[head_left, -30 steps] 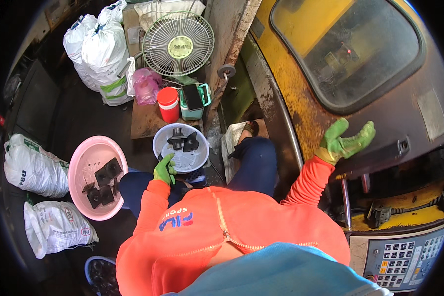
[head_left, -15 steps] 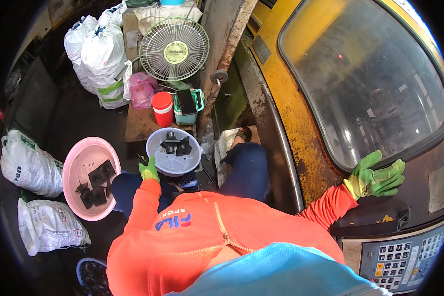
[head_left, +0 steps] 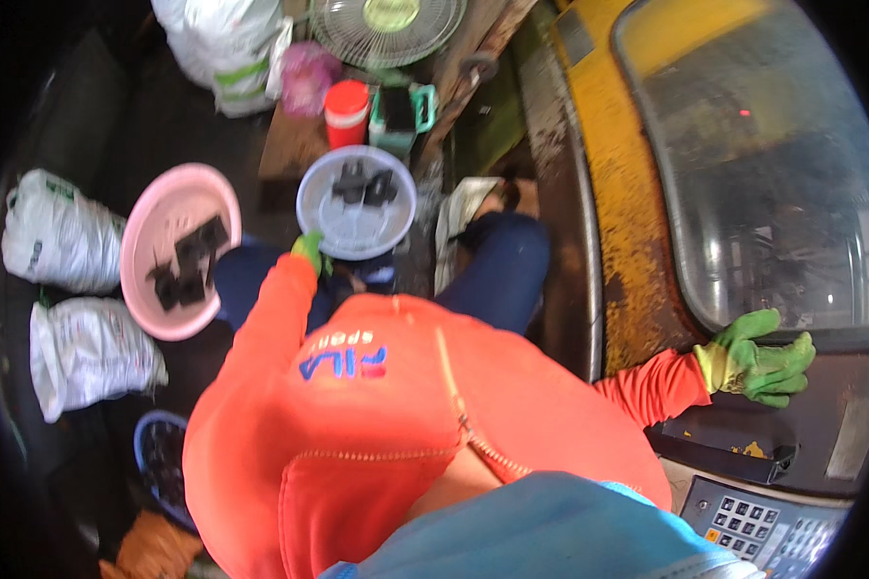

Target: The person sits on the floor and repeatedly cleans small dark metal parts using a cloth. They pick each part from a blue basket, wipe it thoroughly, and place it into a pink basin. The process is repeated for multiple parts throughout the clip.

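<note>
Zero objects visible in right hand (head_left: 758,364): fingers loosely spread, near machine window (head_left: 772,193); sudden panel movement could pinch them. Left hand (head_left: 309,251) beside blue basin (head_left: 357,229); grip cannot be told. Snagged rim might spill black parts (head_left: 381,188) inside. Knee (head_left: 238,280) against pink basin (head_left: 159,212): jolt could scatter black pieces (head_left: 201,239) there.

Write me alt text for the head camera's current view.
A person's green-gloved right hand is by the window of a yellow machine; the left hand is beside a pale blue basin holding black parts; a pink basin further left holds more.
</note>
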Demonstrator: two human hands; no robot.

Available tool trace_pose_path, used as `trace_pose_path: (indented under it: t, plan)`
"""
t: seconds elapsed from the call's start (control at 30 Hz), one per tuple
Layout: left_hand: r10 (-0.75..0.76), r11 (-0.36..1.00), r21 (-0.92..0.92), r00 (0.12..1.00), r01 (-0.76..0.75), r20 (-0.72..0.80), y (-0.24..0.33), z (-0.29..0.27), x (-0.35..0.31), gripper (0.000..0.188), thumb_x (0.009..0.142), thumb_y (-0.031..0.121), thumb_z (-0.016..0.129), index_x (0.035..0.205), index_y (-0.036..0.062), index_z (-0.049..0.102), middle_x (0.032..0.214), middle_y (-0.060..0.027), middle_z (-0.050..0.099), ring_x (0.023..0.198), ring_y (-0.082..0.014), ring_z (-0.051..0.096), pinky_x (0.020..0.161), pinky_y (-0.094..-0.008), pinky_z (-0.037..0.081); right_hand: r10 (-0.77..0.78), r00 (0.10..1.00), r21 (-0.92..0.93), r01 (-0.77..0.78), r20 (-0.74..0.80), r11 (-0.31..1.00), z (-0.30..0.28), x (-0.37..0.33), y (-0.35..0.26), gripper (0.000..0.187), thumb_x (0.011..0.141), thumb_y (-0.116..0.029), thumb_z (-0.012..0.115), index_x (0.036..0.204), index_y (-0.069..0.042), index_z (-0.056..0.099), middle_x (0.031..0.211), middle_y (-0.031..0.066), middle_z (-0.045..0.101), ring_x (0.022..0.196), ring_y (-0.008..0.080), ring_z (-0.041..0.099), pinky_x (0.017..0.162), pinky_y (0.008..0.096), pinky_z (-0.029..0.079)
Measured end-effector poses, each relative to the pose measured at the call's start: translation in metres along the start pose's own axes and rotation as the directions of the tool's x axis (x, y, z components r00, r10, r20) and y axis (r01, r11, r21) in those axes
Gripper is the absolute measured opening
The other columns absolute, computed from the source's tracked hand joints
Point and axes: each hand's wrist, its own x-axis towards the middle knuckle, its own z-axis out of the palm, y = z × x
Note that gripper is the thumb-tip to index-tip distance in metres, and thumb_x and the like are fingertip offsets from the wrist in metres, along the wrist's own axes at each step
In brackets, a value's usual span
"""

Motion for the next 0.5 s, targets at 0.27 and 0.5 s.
trace_pose_path:
  t: [0.27, 0.5]
  plan:
    - [-0.154, 0.988, -0.048, 0.976, 0.148, -0.156, -0.007, 0.009, 0.021, 0.027, 0.088, 0.032, 0.065, 0.088, 0.0052, 0.062, 0.071, -0.0093, 0.061, 0.063, -0.0222, 0.060, 0.053, -0.0391, 0.049, -0.031, 0.997, 0.082, 0.036, -0.069, 0.996, 0.010, -0.001, 0.007, 0.041, 0.090, -0.032, 0.055, 0.115, 0.000, 0.058, 0.121, 0.0230, 0.057, 0.111, 0.0510, 0.051, 0.092, 0.0632, 0.036]
    - [-0.254, 0.967, -0.048, 0.960, 0.250, -0.115, -0.007, 0.011, 0.021, 0.030, 0.088, 0.047, 0.061, 0.076, 0.0209, 0.052, 0.050, 0.0024, 0.035, 0.041, -0.0136, 0.032, 0.037, -0.0322, 0.015, -0.039, 0.999, 0.062, 0.040, -0.024, 0.997, 0.010, 0.004, 0.005, 0.040, 0.090, -0.032, 0.055, 0.115, -0.001, 0.058, 0.122, 0.0224, 0.057, 0.112, 0.0505, 0.051, 0.093, 0.0631, 0.036]
